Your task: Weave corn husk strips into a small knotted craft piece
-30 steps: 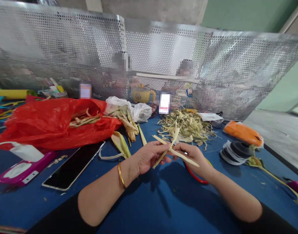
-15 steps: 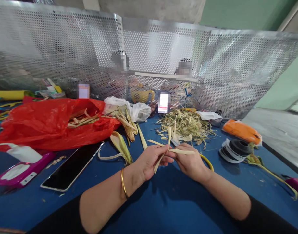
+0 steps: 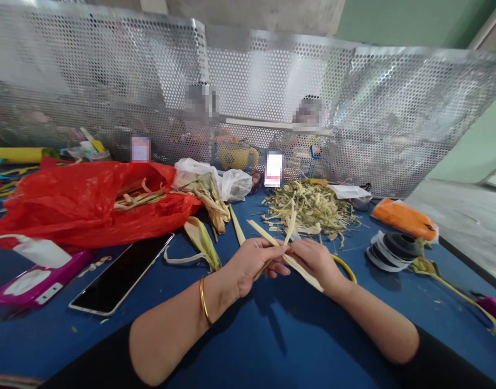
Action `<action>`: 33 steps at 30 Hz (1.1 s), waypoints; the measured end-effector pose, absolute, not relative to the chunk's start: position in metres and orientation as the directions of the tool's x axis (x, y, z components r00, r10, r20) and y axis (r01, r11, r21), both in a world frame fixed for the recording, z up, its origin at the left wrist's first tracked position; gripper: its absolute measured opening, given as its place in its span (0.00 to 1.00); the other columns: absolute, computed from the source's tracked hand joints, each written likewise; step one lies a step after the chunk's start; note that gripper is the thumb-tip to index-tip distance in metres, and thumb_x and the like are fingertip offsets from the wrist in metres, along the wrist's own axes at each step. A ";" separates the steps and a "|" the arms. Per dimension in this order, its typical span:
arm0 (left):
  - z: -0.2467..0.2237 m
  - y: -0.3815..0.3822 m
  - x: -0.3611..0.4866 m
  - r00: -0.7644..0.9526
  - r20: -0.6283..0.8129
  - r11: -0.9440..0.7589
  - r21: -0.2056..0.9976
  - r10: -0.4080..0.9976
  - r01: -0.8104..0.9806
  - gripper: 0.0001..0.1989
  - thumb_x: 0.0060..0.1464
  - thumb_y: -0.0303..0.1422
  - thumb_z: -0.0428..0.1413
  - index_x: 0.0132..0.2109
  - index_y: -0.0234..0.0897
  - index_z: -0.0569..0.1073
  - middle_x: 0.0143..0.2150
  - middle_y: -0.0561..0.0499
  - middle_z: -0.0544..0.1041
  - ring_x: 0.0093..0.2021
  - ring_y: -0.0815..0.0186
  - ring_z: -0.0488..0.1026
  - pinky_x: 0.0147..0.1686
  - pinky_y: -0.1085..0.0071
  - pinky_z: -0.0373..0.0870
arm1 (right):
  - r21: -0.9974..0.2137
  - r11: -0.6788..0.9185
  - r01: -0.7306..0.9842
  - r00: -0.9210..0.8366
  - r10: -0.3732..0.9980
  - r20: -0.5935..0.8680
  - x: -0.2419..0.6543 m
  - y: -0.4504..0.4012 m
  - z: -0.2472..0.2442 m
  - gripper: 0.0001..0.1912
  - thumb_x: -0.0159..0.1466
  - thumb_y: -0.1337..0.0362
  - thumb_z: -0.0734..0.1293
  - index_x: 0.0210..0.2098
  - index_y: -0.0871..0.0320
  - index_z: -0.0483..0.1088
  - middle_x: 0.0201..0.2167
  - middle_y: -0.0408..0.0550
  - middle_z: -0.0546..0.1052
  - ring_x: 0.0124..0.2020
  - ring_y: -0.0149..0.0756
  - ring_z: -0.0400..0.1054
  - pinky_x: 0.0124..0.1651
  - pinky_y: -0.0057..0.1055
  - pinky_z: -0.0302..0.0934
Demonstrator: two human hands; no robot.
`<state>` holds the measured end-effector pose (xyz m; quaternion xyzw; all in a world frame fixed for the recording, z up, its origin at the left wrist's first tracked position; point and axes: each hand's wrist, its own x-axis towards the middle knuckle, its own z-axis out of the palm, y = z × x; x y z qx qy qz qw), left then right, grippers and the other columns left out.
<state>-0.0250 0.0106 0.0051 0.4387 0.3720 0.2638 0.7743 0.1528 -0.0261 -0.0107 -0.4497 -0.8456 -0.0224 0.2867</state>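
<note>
Pale corn husk strips cross each other between my two hands above the table. My left hand is closed, pinching the strips where they cross. Against it, my right hand is also closed, its fingertips at the same crossing. One long strip runs slantwise over the back of my right hand, and another stands up from the crossing. A yellow loop, perhaps a scissors handle, shows behind my right wrist; the rest of it is hidden.
Shredded husk lies in a pile beyond my hands. To the left are a red plastic bag, green husks, a phone and a purple power strip. A black-and-white roll and an orange packet stand right.
The long strip has swung from nearly level to a slant, its near end now lower over my right hand. The upright strip leans more to the right. Both hands keep their grip.
</note>
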 end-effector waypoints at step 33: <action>-0.001 0.002 -0.016 0.568 -0.339 0.451 0.890 0.750 -0.064 0.07 0.47 0.34 0.57 0.29 0.34 0.72 0.27 0.50 0.77 0.25 0.67 0.74 0.27 0.73 0.69 | 0.185 0.437 0.880 -0.454 0.659 0.600 0.126 -0.059 0.014 0.09 0.67 0.70 0.61 0.34 0.60 0.73 0.29 0.48 0.76 0.30 0.35 0.66 0.34 0.35 0.49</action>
